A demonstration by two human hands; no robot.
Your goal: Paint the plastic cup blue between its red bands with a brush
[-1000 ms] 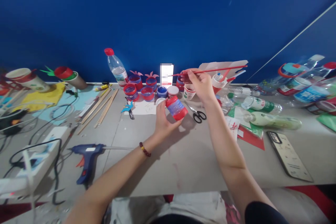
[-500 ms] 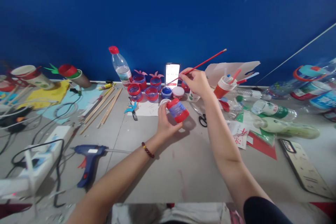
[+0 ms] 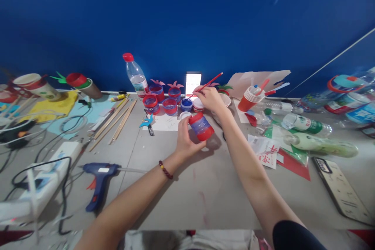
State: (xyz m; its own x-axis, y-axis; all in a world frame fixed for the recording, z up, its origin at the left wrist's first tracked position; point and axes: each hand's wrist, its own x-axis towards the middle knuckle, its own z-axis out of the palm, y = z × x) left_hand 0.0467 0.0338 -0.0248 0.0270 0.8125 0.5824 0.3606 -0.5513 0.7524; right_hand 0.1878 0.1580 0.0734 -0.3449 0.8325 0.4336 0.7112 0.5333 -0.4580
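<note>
Tilted above the table, a small cup painted red at both ends and blue round the middle (image 3: 201, 127) is gripped by my left hand (image 3: 187, 140). My right hand (image 3: 210, 99) pinches a thin red paintbrush (image 3: 212, 80), its handle slanting up to the right. The brush tip is at the mouth of an open jar of blue paint (image 3: 186, 104). Beside that jar, a pale-lidded jar (image 3: 198, 104) is partly covered by my right hand. Several similar red and blue cups stand just left, among them one with an eye on it (image 3: 150, 104).
A water bottle (image 3: 136, 76) leans behind the cups. On the left are a blue glue gun (image 3: 101, 181), wooden sticks (image 3: 121, 123) and a power strip (image 3: 49, 179). To the right lie stacked paper cups (image 3: 248, 99), plastic bottles (image 3: 306, 123) and a phone (image 3: 341, 189).
My right hand has lowered the paintbrush to the blue paint, its handle swinging steeper. My left hand has kept hold of the cup, turning it slightly. The view has shifted a little.
</note>
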